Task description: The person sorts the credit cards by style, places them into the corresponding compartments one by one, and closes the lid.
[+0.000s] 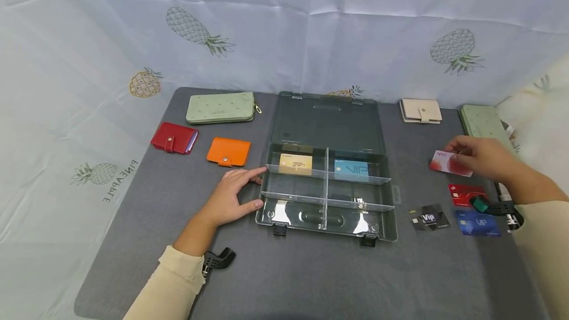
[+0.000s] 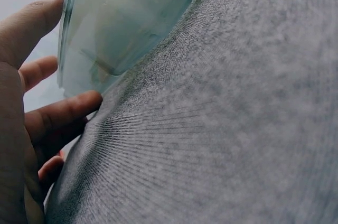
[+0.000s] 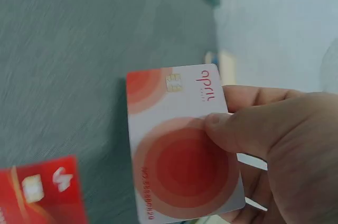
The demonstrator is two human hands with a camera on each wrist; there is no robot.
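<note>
My right hand (image 1: 477, 154) pinches a white and red bank card (image 1: 450, 163) at the right of the table. In the right wrist view the card (image 3: 185, 145) shows its chip and the word "april", with the thumb on its face and the fingers behind. My left hand (image 1: 228, 196) touches the left side of an open, dark clear plastic organizer box (image 1: 262, 181), fingers extended and thumb at the front part of that side. A gold card (image 1: 295, 163) and a light blue VIP card (image 1: 351, 169) stand in the box's two back compartments.
Right of the box lie a black VIP card (image 1: 428, 218), a red card (image 1: 464, 194) and a blue VIP card (image 1: 477, 223). A cream wallet (image 1: 421, 111) and green wallets (image 1: 220, 107) are at the back. Red (image 1: 173, 137) and orange (image 1: 228, 151) card holders sit at left.
</note>
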